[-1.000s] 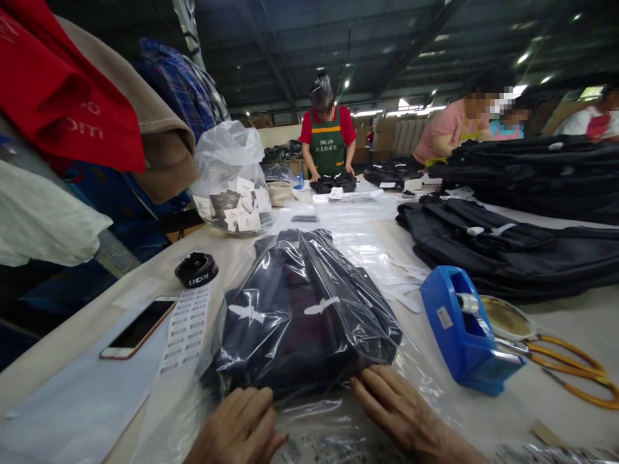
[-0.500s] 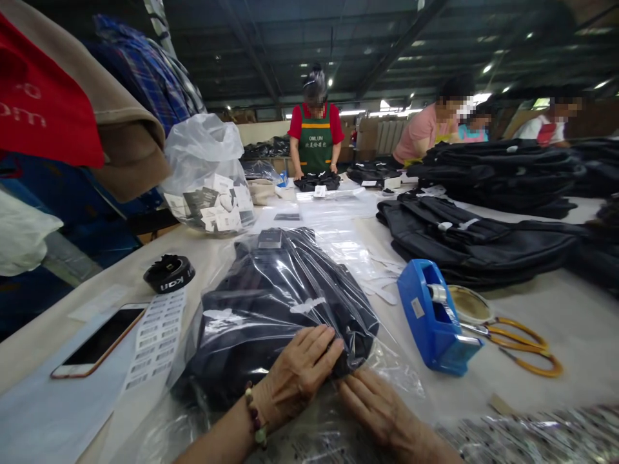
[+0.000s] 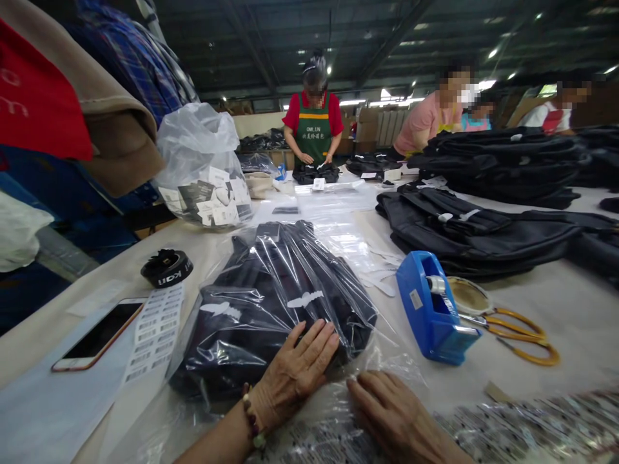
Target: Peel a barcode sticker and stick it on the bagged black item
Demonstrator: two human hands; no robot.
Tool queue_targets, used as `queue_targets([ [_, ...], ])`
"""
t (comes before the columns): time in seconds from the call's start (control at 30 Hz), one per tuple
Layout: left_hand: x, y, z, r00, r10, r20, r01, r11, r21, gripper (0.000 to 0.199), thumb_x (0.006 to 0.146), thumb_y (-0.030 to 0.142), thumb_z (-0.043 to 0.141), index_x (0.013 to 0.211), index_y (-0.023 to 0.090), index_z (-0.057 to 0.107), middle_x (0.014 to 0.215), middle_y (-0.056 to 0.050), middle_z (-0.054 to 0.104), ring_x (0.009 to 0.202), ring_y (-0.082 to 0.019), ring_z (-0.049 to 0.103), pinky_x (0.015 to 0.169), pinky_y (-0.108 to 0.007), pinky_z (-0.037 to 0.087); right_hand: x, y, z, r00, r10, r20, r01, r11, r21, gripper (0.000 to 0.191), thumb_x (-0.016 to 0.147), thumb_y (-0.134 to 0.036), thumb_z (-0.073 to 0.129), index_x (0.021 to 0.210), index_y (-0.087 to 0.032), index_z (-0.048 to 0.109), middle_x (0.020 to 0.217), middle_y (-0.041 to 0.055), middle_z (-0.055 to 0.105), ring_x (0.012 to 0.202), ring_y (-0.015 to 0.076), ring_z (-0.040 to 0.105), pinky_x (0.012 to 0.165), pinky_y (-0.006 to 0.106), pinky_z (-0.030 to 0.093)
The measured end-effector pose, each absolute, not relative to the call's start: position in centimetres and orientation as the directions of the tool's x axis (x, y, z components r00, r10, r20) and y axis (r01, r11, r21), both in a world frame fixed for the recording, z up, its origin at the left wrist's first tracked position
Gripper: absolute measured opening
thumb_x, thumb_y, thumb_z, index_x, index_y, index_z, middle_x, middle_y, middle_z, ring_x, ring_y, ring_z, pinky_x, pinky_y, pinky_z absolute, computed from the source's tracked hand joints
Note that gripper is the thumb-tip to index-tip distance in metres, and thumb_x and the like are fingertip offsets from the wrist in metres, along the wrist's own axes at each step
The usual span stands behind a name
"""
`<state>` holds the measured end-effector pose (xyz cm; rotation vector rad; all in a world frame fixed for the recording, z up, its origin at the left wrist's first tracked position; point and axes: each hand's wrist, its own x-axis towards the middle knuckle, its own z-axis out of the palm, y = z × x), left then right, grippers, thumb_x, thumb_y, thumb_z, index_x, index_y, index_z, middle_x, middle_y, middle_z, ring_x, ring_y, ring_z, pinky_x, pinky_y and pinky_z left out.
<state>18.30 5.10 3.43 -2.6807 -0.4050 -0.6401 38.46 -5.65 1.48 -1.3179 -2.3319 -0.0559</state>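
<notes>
A black backpack lies in front of me inside a clear plastic bag, with white tags showing on it. My left hand, a bead bracelet at its wrist, rests open on the wrapped backpack, fingers stretched over the film. Just to the right, at the bag's near edge, my right hand is closed, its fingers bent together on the loose film; the thumb is hidden. A blue tape dispenser stands beyond the right hand, with orange-handled scissors beside it.
On the left lie a phone, barcode label sheets and a black tape roll. Behind are a plastic sack of tags and flat clear bags. Black backpacks are stacked right. A co-worker stands opposite.
My right hand has drawn back slightly from the backpack, its fingers more bent. The left hand has flattened and spread its fingers on the film. The view has shifted slightly.
</notes>
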Motion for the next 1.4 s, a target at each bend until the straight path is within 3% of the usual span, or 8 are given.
queue_targets([
  [0.13, 18.2, 4.9, 3.1, 0.84, 0.212, 0.499, 0.378, -0.889, -0.26, 0.039, 0.092, 0.015, 0.039, 0.129, 0.006, 0.045, 0.134, -0.013, 0.05, 0.129, -0.028, 0.039, 0.097, -0.047, 0.043, 40.0, -8.1, 2.3, -0.443, 0.725, 0.527, 0.845, 0.534, -0.023, 0.024, 0.09, -0.017, 0.041, 0.104, -0.017, 0.06, 0.094, 0.0034, 0.067, 0.092, 0.016, 0.059, 0.09, 0.032, 0.041],
  [0.27, 17.9, 4.8, 2.5, 0.844, 0.216, 0.492, 0.377, -0.889, -0.258, 0.041, 0.091, 0.014, 0.041, 0.13, 0.004, 0.043, 0.134, -0.015, 0.049, 0.129, -0.029, 0.038, 0.097, -0.047, 0.044, 41.8, -8.4, 2.0, -0.255, 0.656, 0.711, 0.951, 0.305, 0.06, 0.023, 0.086, -0.015, 0.048, 0.106, -0.016, 0.06, 0.097, 0.0072, 0.065, 0.097, 0.0202, 0.058, 0.087, 0.035, 0.041],
  [0.53, 17.7, 5.1, 2.0, 0.837, 0.208, 0.506, 0.374, -0.892, -0.253, 0.044, 0.091, 0.017, 0.043, 0.133, 0.003, 0.039, 0.134, -0.018, 0.048, 0.131, -0.029, 0.035, 0.101, -0.047, 0.04, 45.3, -6.8, -0.7, 0.196, 0.762, 0.618, 0.932, 0.051, -0.358, 0.023, 0.089, -0.019, 0.038, 0.104, -0.02, 0.055, 0.092, 0.0048, 0.064, 0.079, 0.0136, 0.064, 0.066, 0.023, 0.054],
  [0.7, 17.8, 4.9, 2.1, 0.833, 0.219, 0.508, 0.384, -0.891, -0.245, 0.044, 0.092, 0.018, 0.041, 0.133, 0.004, 0.039, 0.136, -0.016, 0.047, 0.132, -0.029, 0.034, 0.101, -0.047, 0.038, 45.7, -8.1, -2.0, 0.237, 0.785, 0.573, 0.912, 0.023, -0.41, 0.025, 0.088, -0.026, 0.041, 0.109, -0.021, 0.054, 0.096, 0.0061, 0.063, 0.079, 0.0165, 0.064, 0.067, 0.03, 0.056],
  [0.8, 17.7, 4.9, 2.1, 0.835, 0.221, 0.504, 0.383, -0.891, -0.243, 0.045, 0.091, 0.018, 0.041, 0.134, 0.003, 0.038, 0.137, -0.016, 0.046, 0.133, -0.029, 0.032, 0.101, -0.047, 0.039, 44.8, -9.2, -0.8, 0.143, 0.721, 0.678, 0.952, 0.085, -0.292, 0.04, 0.083, -0.029, 0.055, 0.121, -0.018, 0.05, 0.109, 0.0123, 0.059, 0.096, 0.0232, 0.059, 0.079, 0.038, 0.051],
  [0.97, 17.6, 5.0, 1.7, 0.853, 0.229, 0.469, 0.382, -0.886, -0.263, 0.048, 0.091, 0.02, 0.044, 0.134, 0.003, 0.037, 0.139, -0.016, 0.042, 0.134, -0.029, 0.029, 0.101, -0.048, 0.04, 40.7, -8.9, 1.9, -0.438, 0.586, 0.682, 0.839, 0.539, 0.075, 0.031, 0.087, -0.009, 0.041, 0.107, -0.019, 0.062, 0.097, 0.0035, 0.068, 0.099, 0.0157, 0.057, 0.095, 0.032, 0.036],
  [1.23, 17.6, 5.0, 1.6, 0.853, 0.216, 0.475, 0.381, -0.879, -0.285, 0.047, 0.089, 0.018, 0.044, 0.133, 0.002, 0.038, 0.139, -0.016, 0.043, 0.134, -0.03, 0.03, 0.099, -0.049, 0.042, 38.1, -6.0, 1.0, -0.405, 0.648, 0.645, 0.808, 0.584, -0.079, 0.039, 0.095, -0.015, 0.023, 0.09, -0.016, 0.062, 0.085, 0.0029, 0.066, 0.089, 0.0153, 0.054, 0.092, 0.032, 0.031],
  [1.4, 17.7, 4.9, 1.8, 0.854, 0.232, 0.465, 0.383, -0.886, -0.262, 0.05, 0.086, 0.013, 0.044, 0.134, 0.003, 0.037, 0.14, -0.015, 0.041, 0.135, -0.029, 0.028, 0.1, -0.049, 0.041, 38.0, -4.9, 1.7, -0.414, 0.717, 0.561, 0.8, 0.581, -0.152, 0.033, 0.095, -0.017, 0.026, 0.078, -0.017, 0.055, 0.068, 0.0007, 0.056, 0.065, 0.0136, 0.046, 0.066, 0.028, 0.032],
])
